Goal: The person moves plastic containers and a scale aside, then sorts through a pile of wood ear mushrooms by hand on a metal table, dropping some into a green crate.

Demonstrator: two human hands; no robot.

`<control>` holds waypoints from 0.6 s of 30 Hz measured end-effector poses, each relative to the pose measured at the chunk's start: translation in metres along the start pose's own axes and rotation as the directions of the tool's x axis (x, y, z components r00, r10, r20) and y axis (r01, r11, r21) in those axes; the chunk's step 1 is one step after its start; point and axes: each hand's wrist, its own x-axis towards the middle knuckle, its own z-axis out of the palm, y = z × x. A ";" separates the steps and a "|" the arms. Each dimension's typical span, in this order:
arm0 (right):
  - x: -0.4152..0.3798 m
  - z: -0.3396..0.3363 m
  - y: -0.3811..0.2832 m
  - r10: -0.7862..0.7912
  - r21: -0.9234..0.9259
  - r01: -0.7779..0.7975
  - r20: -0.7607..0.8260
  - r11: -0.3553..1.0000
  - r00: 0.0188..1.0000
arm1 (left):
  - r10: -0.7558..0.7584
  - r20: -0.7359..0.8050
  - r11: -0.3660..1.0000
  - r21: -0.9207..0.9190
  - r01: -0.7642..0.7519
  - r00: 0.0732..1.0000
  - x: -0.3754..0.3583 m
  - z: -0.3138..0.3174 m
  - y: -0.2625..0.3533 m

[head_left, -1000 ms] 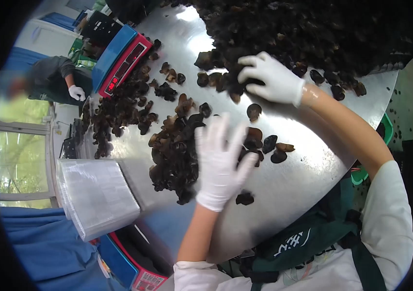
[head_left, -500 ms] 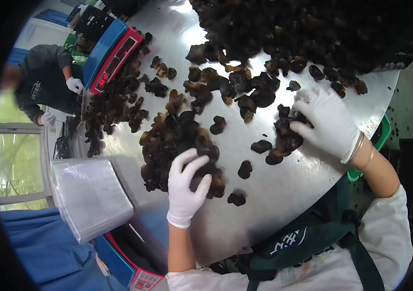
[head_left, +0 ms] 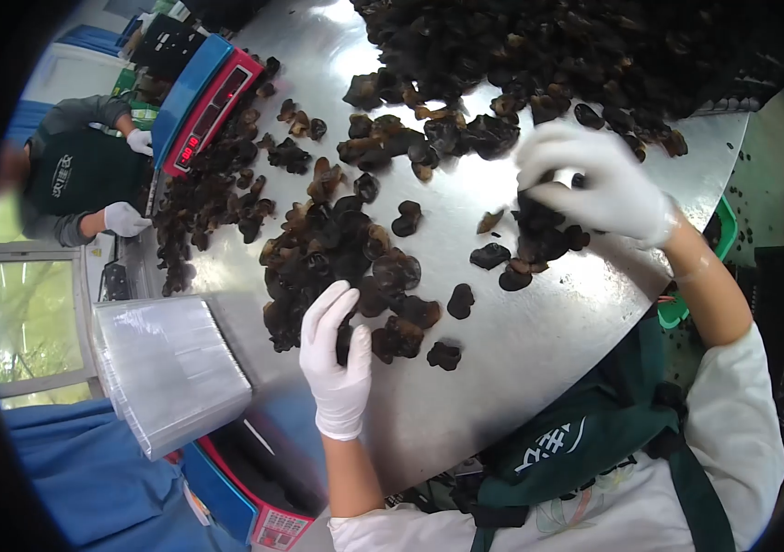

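Dark brown-black wood ear mushrooms lie in clusters on a metal table. My left hand [head_left: 335, 359], in a white glove, is at the near edge of a heap of wood ear mushrooms [head_left: 318, 248]; its thumb and fingers are apart, with dark pieces just beyond them. My right hand [head_left: 599, 184], also gloved and blurred by motion, is curled over a smaller cluster of wood ear mushrooms [head_left: 537, 237]. Dark pieces show between its thumb and fingers. Single mushrooms [head_left: 460, 301] are scattered between the two hands.
A large mound of wood ear mushrooms [head_left: 548, 55] covers the table's [head_left: 502, 386] far side. Red-and-blue scales [head_left: 203, 110] stand at the far left. Stacked clear plastic sheets or bags [head_left: 171, 359] lie at the left edge. Across the table is a gloved co-worker [head_left: 79, 175].
My left hand has drawn slightly left, away from the heap's right-hand pieces. My right hand has shifted a little up and left over its cluster. The co-worker's lower hand has moved toward the table.
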 end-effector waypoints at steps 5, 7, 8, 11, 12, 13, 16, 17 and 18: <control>-0.132 -0.093 -0.006 0.034 -0.304 -0.412 -0.768 0.859 0.639 | -0.085 0.050 0.996 -0.033 0.087 0.995 -0.013 -0.003 -0.004; -0.214 -0.147 0.034 0.049 -0.650 -0.663 -0.700 0.372 0.713 | -0.072 0.068 0.997 -0.030 0.074 0.995 -0.015 -0.002 -0.005; -0.225 -0.151 0.041 0.174 -0.663 -0.695 -0.677 0.277 0.715 | -0.061 0.070 0.997 -0.036 0.064 0.996 -0.015 -0.001 -0.005; -0.143 -0.096 -0.012 0.193 -0.625 -0.553 -0.549 0.551 0.813 | -0.029 0.068 0.998 -0.044 0.032 0.997 -0.012 0.004 0.001; -0.111 -0.069 -0.030 0.204 -0.505 -0.468 -0.492 0.725 0.846 | -0.016 0.060 0.999 -0.044 0.019 0.998 -0.012 0.006 0.004; -0.089 -0.041 -0.036 0.309 -0.277 -0.456 -0.443 0.846 0.841 | -0.001 0.047 0.999 -0.044 0.003 0.999 -0.011 0.008 0.007; -0.025 0.027 -0.021 -0.085 -0.508 0.035 -0.076 0.861 0.994 | -0.013 0.028 1.000 -0.001 0.014 1.000 -0.015 0.006 0.019; -0.012 0.041 -0.009 -0.036 -0.467 0.054 0.047 0.883 0.998 | -0.043 0.013 0.999 0.007 0.043 0.999 -0.019 0.003 0.022; -0.006 0.057 0.013 0.016 -0.571 0.073 0.150 0.818 0.989 | -0.075 -0.001 0.997 0.017 0.075 0.997 -0.024 0.000 0.025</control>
